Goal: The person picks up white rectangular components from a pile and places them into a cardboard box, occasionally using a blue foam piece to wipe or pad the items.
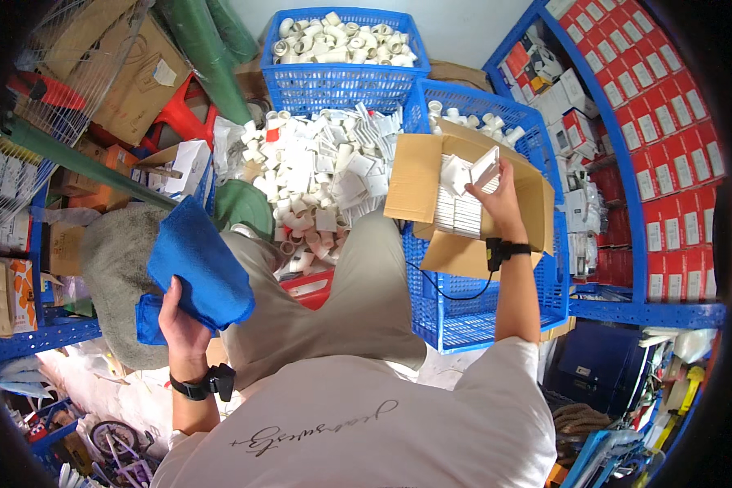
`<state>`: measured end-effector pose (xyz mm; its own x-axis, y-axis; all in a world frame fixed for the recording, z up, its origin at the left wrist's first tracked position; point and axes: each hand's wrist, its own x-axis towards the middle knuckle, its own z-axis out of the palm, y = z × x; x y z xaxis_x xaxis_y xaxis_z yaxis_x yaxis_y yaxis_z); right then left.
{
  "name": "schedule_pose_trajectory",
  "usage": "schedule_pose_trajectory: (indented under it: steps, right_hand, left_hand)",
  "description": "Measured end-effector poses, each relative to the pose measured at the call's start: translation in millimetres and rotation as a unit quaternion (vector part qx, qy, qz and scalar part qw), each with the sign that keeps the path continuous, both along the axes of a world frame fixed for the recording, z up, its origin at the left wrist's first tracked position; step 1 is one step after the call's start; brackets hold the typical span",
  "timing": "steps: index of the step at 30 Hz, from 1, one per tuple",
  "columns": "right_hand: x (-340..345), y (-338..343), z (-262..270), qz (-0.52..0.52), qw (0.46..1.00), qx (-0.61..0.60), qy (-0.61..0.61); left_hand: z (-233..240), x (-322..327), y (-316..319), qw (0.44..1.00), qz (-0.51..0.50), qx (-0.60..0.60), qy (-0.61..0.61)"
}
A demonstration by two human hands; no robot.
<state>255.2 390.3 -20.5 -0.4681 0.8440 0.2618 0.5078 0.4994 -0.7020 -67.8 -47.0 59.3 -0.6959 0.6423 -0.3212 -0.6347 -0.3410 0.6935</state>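
Observation:
In my left hand (pixel 182 322) is a folded blue microfibre cloth (pixel 198 259), gripped at its lower edge with the thumb on top. My right hand (pixel 499 201) reaches into an open cardboard box (pixel 416 178) and pinches a thin white square plastic plate (pixel 485 167), tilted on edge. Beneath that hand, rows of similar white plates (pixel 454 213) stand packed tightly. Another white piece (pixel 455 175) lies on top of the rows, beside the held plate. The box rests on a blue plastic crate (pixel 427 305).
A heap of white pipe fittings and plates (pixel 323 161) lies in front of my legs. Behind it stands a blue crate of fittings (pixel 344 79). Shelving with red boxes (pixel 671 128) rises at the right. A green pole (pixel 97 161) and grey towel (pixel 119 274) are at the left.

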Motion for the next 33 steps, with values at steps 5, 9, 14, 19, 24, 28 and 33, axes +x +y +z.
schedule_pose_trajectory:
  steps: [5, 9, 14, 19, 24, 28, 33]
  right_hand:
    - [-31.4, -79.5, 60.6, 0.107, 0.989, 0.024, 0.099]
    - [-56.1, -131.9, 87.7, 0.178, 0.978, 0.047, 0.097]
    - [-91.8, -191.2, 113.8, 0.236, 0.969, 0.043, 0.054]
    - [-122.6, -233.4, 114.4, 0.292, 0.953, 0.077, 0.013]
    - [-138.7, -258.4, 112.0, 0.315, 0.945, 0.085, -0.031]
    - [-140.0, -255.7, 111.4, 0.287, 0.954, 0.078, -0.044]
    - [-138.2, -245.3, 105.1, 0.254, 0.959, 0.115, -0.04]
  left_hand:
    - [-7.0, 11.2, 13.0, 0.997, -0.078, 0.016, -0.008]
    - [1.0, 22.4, 28.8, 0.991, -0.131, 0.037, 0.01]
    - [4.5, 25.1, 41.8, 0.99, -0.131, 0.02, 0.045]
    - [2.3, 38.0, 48.1, 0.977, -0.173, 0.022, 0.123]
    - [-6.4, 56.3, 44.1, 0.949, -0.184, 0.007, 0.257]
    - [-10.5, 63.0, 34.8, 0.931, -0.204, -0.023, 0.301]
    - [-23.1, 50.1, 20.3, 0.934, -0.271, -0.055, 0.225]
